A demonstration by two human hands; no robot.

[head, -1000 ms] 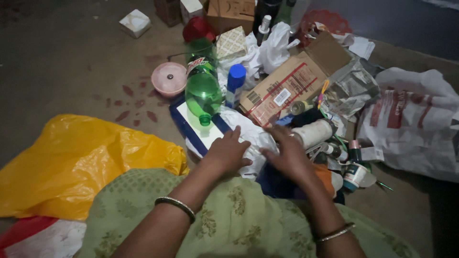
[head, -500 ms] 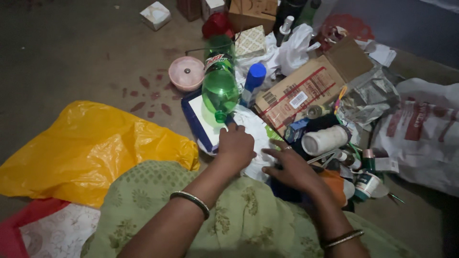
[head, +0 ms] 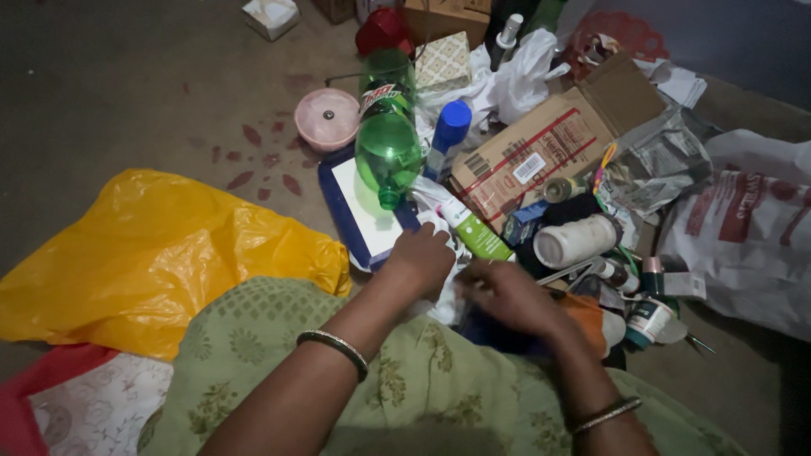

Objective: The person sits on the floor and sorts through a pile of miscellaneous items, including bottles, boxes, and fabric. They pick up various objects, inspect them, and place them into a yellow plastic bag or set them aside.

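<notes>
Head view: a crumpled white plastic bag lies on the floor right between the two hands, just in front of the person's green-clad knee. The left hand is curled over the bag's near-left edge, fingers narrow and gripping it; the right hand lies just to the bag's right, fingers pinched on the same plastic (blurred, so how firm the hold is I cannot tell). Both hands are equally close to it.

Poking out just beyond the bag is a white tube with a green end, its long axis slanting away to the left. Left of the bag sits a flat blue-rimmed white tray, with a green plastic bottle lying on it, neck toward the hands. Past the bag stand a blue-capped spray can and a brown cardboard box with red stripes and a white barcode label. To the bag's right lies a white jar; far left, a yellow bag.
</notes>
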